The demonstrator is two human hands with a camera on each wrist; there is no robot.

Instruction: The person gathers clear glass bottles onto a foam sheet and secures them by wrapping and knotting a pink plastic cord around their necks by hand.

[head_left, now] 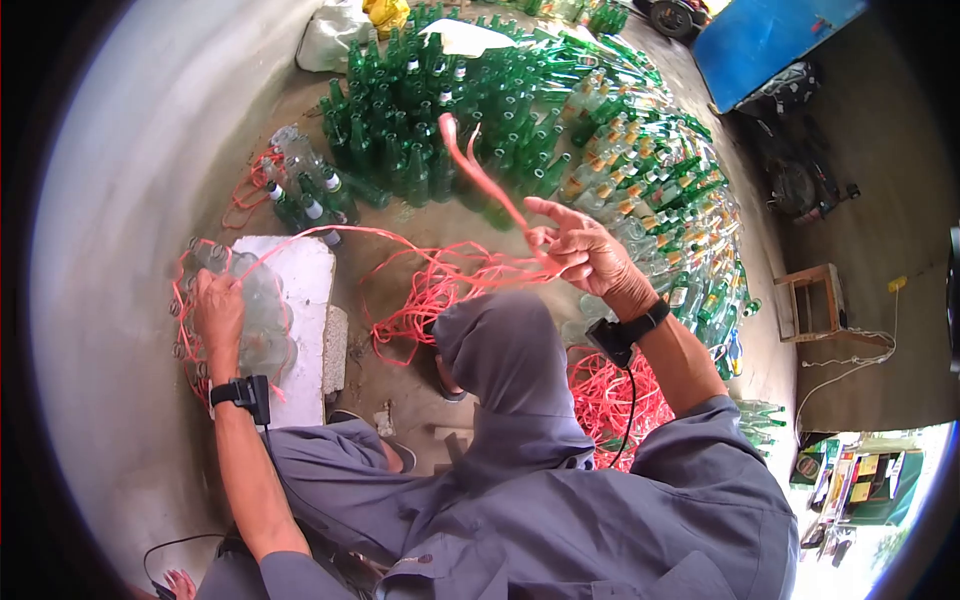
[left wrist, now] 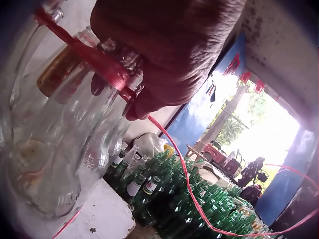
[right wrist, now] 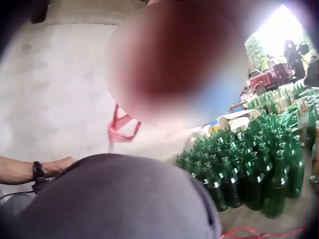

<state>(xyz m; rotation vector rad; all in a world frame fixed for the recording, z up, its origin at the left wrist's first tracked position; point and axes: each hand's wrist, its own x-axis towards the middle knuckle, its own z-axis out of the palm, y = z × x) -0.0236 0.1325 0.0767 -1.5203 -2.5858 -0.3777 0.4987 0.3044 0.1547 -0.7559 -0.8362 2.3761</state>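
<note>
A bundle of clear glass bottles (head_left: 262, 305) stands on a white slab (head_left: 310, 270), with red plastic twine around it. At the bottle tops my left hand (head_left: 218, 308) pinches the twine against the necks; the left wrist view shows a flat red band (left wrist: 107, 69) running under the curled fingers. From there a strand (head_left: 360, 229) arcs across to my right hand (head_left: 585, 250). That hand, raised above the knee, holds several strands between curled fingers and thumb, forefinger pointing out. A blurred loop (head_left: 480, 178) of twine swings up beyond it. In the right wrist view the hand is blurred.
Loose red twine (head_left: 430, 300) lies tangled on the floor, with a larger heap (head_left: 620, 405) beside the right thigh. Green bottles (head_left: 400, 130) crowd the floor ahead; labelled clear ones (head_left: 620, 150) continue rightward. A wall (head_left: 130, 250) rises on the left. A wooden stool (head_left: 812, 305) stands right.
</note>
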